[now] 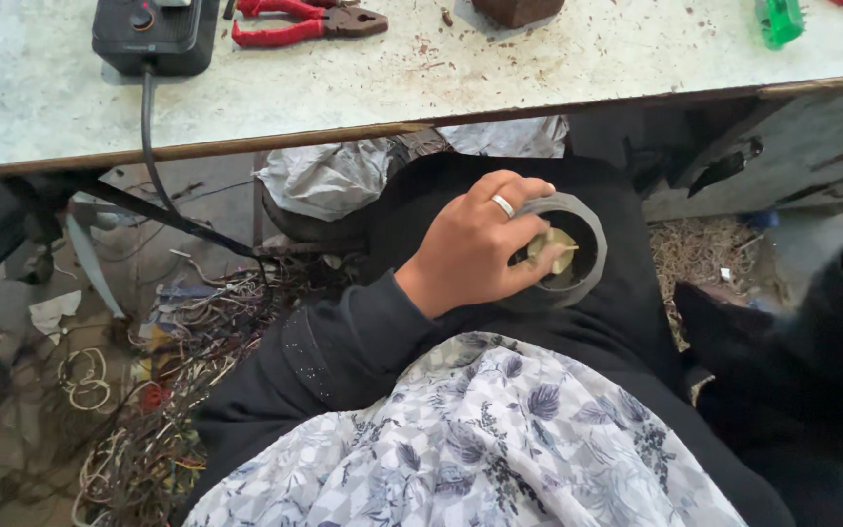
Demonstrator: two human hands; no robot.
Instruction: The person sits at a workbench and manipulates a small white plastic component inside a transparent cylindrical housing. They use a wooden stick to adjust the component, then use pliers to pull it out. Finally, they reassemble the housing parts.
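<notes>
Soft daylight brightens the pale surface (539, 68); beneath it lies dim shadow, and the right edge blurs

The person wears a black long sleeve (334, 342) that ends at the wrist, its cloth dotted with tiny pale specks near the elbow. The left hand (475, 249) carries a plain silver ring (503, 205) on one finger. Black cloth covers the lap on the far side. A white scarf (480, 439) printed with grey-blue leaves and flowers hangs over the near side.
</notes>
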